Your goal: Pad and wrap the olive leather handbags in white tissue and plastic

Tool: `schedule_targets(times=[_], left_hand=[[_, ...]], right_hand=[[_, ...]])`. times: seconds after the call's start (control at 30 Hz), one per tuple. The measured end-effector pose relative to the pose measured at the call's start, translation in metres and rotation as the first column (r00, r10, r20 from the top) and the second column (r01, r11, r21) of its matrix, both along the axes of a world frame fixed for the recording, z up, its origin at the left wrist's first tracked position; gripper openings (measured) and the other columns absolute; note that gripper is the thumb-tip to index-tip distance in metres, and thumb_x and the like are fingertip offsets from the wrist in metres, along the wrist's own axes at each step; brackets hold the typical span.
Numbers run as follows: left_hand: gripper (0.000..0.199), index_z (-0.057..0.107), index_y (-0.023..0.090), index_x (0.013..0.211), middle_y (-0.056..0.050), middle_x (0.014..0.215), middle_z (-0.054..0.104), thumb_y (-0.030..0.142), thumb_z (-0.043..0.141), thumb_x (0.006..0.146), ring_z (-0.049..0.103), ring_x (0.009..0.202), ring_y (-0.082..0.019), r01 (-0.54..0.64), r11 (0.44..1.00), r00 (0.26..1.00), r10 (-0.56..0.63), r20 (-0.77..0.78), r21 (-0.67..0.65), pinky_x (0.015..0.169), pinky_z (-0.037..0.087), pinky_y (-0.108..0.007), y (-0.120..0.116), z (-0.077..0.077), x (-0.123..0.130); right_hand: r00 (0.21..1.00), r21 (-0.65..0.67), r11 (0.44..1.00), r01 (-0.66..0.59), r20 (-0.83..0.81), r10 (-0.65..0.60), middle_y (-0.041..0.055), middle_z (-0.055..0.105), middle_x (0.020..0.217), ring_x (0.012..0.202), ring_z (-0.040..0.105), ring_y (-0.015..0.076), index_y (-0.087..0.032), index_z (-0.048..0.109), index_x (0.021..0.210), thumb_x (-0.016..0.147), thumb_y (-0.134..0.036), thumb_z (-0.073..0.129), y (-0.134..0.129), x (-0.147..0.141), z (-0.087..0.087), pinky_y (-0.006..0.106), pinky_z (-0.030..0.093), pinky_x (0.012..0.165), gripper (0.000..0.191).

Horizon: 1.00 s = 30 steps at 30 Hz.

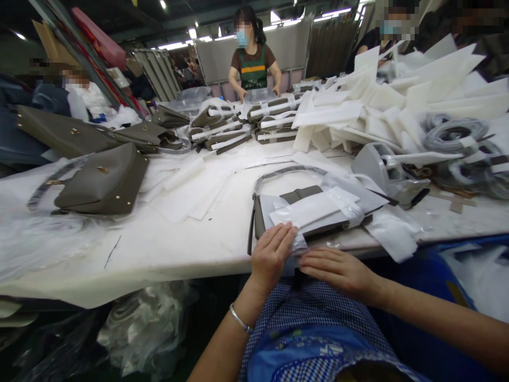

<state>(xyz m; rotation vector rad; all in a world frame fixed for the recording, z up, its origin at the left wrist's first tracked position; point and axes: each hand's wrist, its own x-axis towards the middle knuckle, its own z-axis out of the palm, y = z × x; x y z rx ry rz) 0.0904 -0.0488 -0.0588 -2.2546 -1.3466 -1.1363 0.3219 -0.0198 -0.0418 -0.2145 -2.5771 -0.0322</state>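
Observation:
In front of me a dark olive handbag (304, 194) lies flat at the table's front edge, its strap wrapped in clear film. White foam sheet (314, 208) covers part of it, fastened with clear tape (345, 201). My left hand (274, 249) lies with outstretched fingers on the foam and film at the bag's near left corner. Beside it, my right hand (338, 270) is laid flat with fingers extended at the bag's near edge, by the film. What lies under the right palm is hidden.
Unwrapped olive handbags (103, 180) stand on the left of the white table (175, 239). Wrapped bags (222, 132) are stacked at the back, near a co-worker (253, 63). White foam pieces (382, 101) heap up at right, beside a tape dispenser (376, 164) and film-wrapped straps (457, 132).

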Motion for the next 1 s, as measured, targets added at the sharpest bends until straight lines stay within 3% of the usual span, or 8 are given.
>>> schedule_targets(times=[0.07, 0.17, 0.27, 0.4, 0.6, 0.77, 1.0], left_hand=[[0.044, 0.052, 0.019, 0.14, -0.005, 0.137, 0.061, 0.021, 0.057, 0.096, 0.057, 0.127, -0.02, -0.004, 1.0, 1.0, 0.004, -0.007, -0.015, 0.111, 0.048, -0.038, -0.001, 0.001, -0.001], [0.045, 0.051, 0.02, 0.141, -0.006, 0.138, 0.061, 0.02, 0.056, 0.096, 0.056, 0.128, -0.02, 0.002, 0.999, 1.0, -0.003, -0.021, -0.032, 0.112, 0.047, -0.037, -0.001, 0.004, -0.003], [0.046, 0.05, 0.019, 0.142, -0.005, 0.141, 0.059, 0.016, 0.055, 0.096, 0.054, 0.131, -0.019, 0.016, 0.998, 0.999, -0.02, -0.049, -0.061, 0.113, 0.046, -0.036, -0.002, 0.007, -0.005], [0.048, 0.048, 0.019, 0.143, -0.006, 0.142, 0.058, 0.014, 0.054, 0.095, 0.053, 0.132, -0.019, 0.022, 0.997, 0.996, -0.028, -0.08, -0.075, 0.113, 0.046, -0.037, -0.002, 0.008, -0.007], [0.053, 0.046, 0.016, 0.144, -0.007, 0.142, 0.057, 0.014, 0.059, 0.093, 0.045, 0.139, -0.022, 0.034, 0.998, 0.991, -0.04, -0.128, -0.043, 0.114, 0.046, -0.038, -0.001, 0.009, -0.007], [0.054, 0.045, 0.019, 0.145, -0.006, 0.142, 0.058, 0.013, 0.059, 0.094, 0.05, 0.135, -0.021, 0.005, 1.0, 0.991, -0.009, -0.13, -0.031, 0.112, 0.047, -0.039, 0.0, 0.008, -0.006], [0.054, 0.046, 0.025, 0.146, -0.004, 0.143, 0.056, 0.015, 0.058, 0.094, 0.05, 0.135, -0.024, -0.075, 0.996, 0.987, 0.066, -0.149, -0.054, 0.111, 0.047, -0.043, -0.003, 0.005, 0.001]], right_hand=[[0.998, 0.089, 0.995, -0.04, 0.045, 0.036, 0.0056, 0.068, 0.128, 0.125, 0.058, 0.018, -0.018, 0.061, 0.13, 0.099, -0.01, 0.044, 0.002, -0.007, -0.014, 0.038, 0.051, 0.103, 0.035], [0.999, 0.201, 0.979, -0.043, -0.019, 0.048, 0.0045, 0.071, 0.121, 0.116, 0.063, 0.0181, -0.019, 0.064, 0.125, 0.097, -0.01, 0.049, 0.009, -0.024, -0.027, 0.037, 0.053, 0.098, 0.033], [0.995, 0.207, 0.978, -0.035, -0.088, 0.054, 0.0038, 0.076, 0.108, 0.103, 0.068, 0.0177, -0.02, 0.07, 0.112, 0.094, -0.012, 0.057, 0.015, -0.04, -0.03, 0.036, 0.055, 0.09, 0.023], [0.989, 0.14, 0.988, -0.069, -0.122, 0.086, 0.0031, 0.077, 0.098, 0.096, 0.07, 0.0171, -0.021, 0.071, 0.094, 0.094, -0.014, 0.059, 0.016, -0.046, -0.025, 0.035, 0.057, 0.086, 0.013], [0.971, -0.002, 0.99, -0.144, -0.193, 0.141, 0.0067, 0.077, 0.102, 0.106, 0.069, 0.0155, -0.015, 0.068, 0.107, 0.094, -0.01, 0.055, -0.002, -0.019, -0.027, 0.041, 0.051, 0.106, 0.019], [0.981, -0.17, 0.976, -0.135, -0.165, 0.107, 0.0022, 0.077, 0.107, 0.108, 0.069, 0.0148, -0.022, 0.067, 0.114, 0.094, -0.014, 0.057, -0.013, 0.004, -0.028, 0.032, 0.052, 0.106, 0.023], [0.977, -0.258, 0.957, -0.13, -0.196, 0.08, 0.0, 0.077, 0.106, 0.102, 0.071, 0.0126, -0.026, 0.061, 0.129, 0.093, -0.013, 0.058, -0.012, 0.001, -0.017, 0.029, 0.053, 0.103, 0.038]])
